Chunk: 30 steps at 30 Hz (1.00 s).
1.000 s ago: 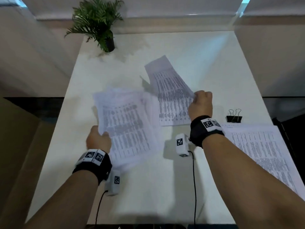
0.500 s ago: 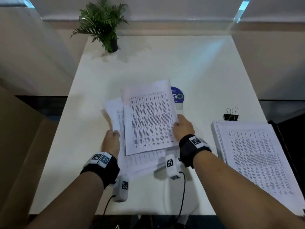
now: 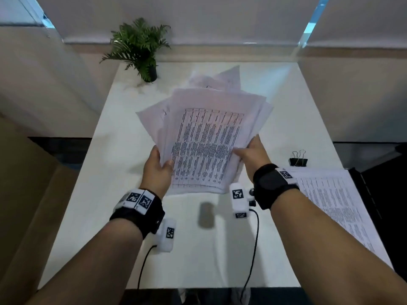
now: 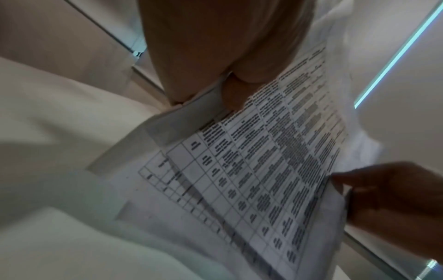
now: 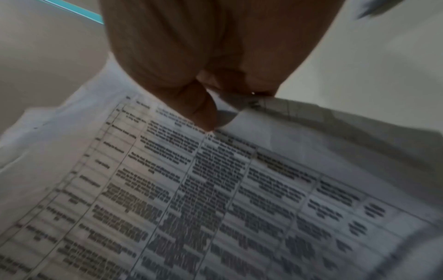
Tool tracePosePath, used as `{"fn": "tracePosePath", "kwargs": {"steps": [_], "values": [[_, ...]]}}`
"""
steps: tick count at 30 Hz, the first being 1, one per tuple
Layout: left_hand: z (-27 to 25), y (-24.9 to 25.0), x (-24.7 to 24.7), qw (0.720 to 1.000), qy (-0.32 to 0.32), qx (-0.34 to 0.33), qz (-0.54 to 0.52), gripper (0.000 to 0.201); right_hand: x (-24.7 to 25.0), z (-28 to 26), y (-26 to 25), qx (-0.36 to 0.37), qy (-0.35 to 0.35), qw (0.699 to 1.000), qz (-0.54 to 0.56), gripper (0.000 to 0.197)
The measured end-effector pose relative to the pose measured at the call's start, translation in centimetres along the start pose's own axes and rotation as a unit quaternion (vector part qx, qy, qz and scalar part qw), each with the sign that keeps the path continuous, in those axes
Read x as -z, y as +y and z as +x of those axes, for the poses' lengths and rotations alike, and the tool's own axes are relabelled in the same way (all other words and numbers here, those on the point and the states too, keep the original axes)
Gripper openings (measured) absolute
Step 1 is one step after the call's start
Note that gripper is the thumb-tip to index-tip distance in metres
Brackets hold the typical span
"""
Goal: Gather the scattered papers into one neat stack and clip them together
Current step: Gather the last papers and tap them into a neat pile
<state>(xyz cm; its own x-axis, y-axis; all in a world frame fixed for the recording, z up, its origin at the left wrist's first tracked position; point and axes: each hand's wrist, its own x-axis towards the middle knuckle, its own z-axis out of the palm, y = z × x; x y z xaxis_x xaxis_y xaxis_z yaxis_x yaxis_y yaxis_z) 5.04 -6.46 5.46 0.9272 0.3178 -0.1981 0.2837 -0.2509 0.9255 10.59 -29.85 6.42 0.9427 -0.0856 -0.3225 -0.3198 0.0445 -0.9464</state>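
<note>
Up above the white surface [image 3: 105, 172], the fanned papers [image 3: 207, 139] tilt with their long axis running away from the person, left hand [image 3: 157, 170] and right hand [image 3: 253, 155] each pinching a near side edge. Off right, a binder clip [image 3: 298, 160] sits just beyond a second paper stack [image 3: 334, 208]; a potted plant [image 3: 141, 49] stands far left.

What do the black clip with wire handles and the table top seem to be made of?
Binder clip: probably painted sheet metal, with thin, shiny handles that look like bare steel wire. Table: white and smooth, with soft reflections, so likely laminate or painted board; the core cannot be told.
</note>
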Motion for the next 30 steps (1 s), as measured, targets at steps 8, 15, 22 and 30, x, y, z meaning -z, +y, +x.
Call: {"fn": "tracePosePath", "kwargs": {"steps": [8,15,22,30], "values": [[-0.5,3.6,-0.3,0.985,0.015,-0.024,-0.168,0.066,0.2,-2.6,-3.8,0.127,-0.024,0.988,0.087,0.071],[-1.2,5.5,-1.4,0.965,0.051,-0.047,-0.252,0.054,-0.4,-3.4,-4.1,0.127,-0.062,0.986,0.094,0.062],[-0.9,5.4,-1.9,0.953,0.062,-0.039,-0.294,0.041,-0.3,-3.2,-4.4,0.137,-0.055,0.982,0.115,0.042],[-0.8,5.4,-1.7,0.936,0.069,-0.041,-0.343,0.031,-0.5,-3.2,-5.1,0.235,-0.062,0.967,0.074,0.055]]}}
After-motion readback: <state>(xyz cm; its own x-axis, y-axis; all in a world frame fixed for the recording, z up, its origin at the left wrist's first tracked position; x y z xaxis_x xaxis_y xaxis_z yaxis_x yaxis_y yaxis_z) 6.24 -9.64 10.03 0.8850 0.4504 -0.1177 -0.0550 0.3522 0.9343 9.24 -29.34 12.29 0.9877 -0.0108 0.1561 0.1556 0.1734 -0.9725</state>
